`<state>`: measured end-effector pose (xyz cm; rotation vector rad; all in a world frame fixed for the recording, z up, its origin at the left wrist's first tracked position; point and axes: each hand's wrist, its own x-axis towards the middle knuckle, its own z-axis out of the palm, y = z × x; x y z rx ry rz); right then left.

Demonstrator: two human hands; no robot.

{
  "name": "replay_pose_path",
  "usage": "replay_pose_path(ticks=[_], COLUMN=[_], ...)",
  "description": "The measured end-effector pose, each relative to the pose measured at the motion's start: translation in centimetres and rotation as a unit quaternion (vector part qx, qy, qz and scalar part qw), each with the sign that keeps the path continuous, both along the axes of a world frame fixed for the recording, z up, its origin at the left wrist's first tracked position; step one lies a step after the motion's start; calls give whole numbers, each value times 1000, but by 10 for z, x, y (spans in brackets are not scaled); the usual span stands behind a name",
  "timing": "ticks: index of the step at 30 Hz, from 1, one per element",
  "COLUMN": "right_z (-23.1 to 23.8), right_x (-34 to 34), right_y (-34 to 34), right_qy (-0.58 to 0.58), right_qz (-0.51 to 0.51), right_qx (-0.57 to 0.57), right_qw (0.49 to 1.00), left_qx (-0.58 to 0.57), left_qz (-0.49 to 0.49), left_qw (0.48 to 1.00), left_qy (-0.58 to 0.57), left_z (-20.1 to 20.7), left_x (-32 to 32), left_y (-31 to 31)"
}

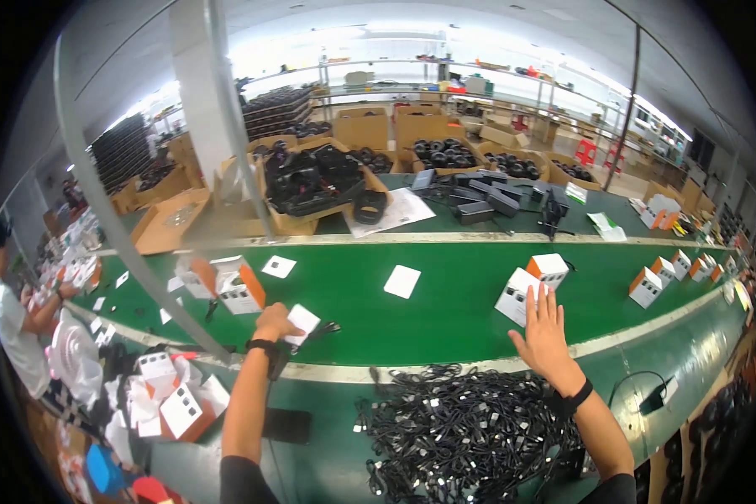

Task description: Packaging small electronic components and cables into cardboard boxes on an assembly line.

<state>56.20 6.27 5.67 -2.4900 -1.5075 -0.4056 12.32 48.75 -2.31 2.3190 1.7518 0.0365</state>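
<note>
My left hand (272, 324) is closed, with its thumb and fingers at the edge of a white card (305, 318). A short black cable (328, 328) shows just beyond the card; whether the hand also grips it cannot be seen. Close by stands an open white and orange box (237, 290), its flaps raised. My right hand (545, 334) is open, fingers stretched out, in front of a white box (512, 296) and partly covering it. Another white and orange box (548, 268) stands right behind that one. Whether the right fingers touch the box is unclear.
Both hands are over a green conveyor belt (361, 294) carrying white cards (402, 281) and more boxes (645, 286). A heap of black cables (470, 433) covers the near bench. Black adapters (476, 202) and cartons lie beyond. A metal post (113, 197) rises at left, near another person (21, 328).
</note>
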Motion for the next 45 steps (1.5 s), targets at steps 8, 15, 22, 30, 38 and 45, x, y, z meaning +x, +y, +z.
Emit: replay_pose_path(ticks=[8, 15, 22, 30, 38, 45], right_z=[141, 179, 157, 145, 101, -37], right_x=[-78, -139, -127, -119, -75, -16], right_y=[-58, -65, -70, -67, 28, 185], right_qy=[153, 175, 119, 98, 270, 172], right_qz=[105, 150, 216, 248, 225, 322], right_qx=[169, 377, 407, 395, 146, 4], right_qw=[968, 897, 879, 879, 925, 931], left_qx=[59, -3, 9, 77, 123, 128], left_qz=[-308, 28, 46, -38, 100, 35], left_qw=[877, 986, 987, 928, 981, 991], left_qy=[-365, -164, -156, -362, -112, 1], left_z=[21, -17, -27, -50, -41, -67], left_x=[185, 330, 370, 270, 104, 72], left_y=[-18, -49, -68, 18, 135, 146])
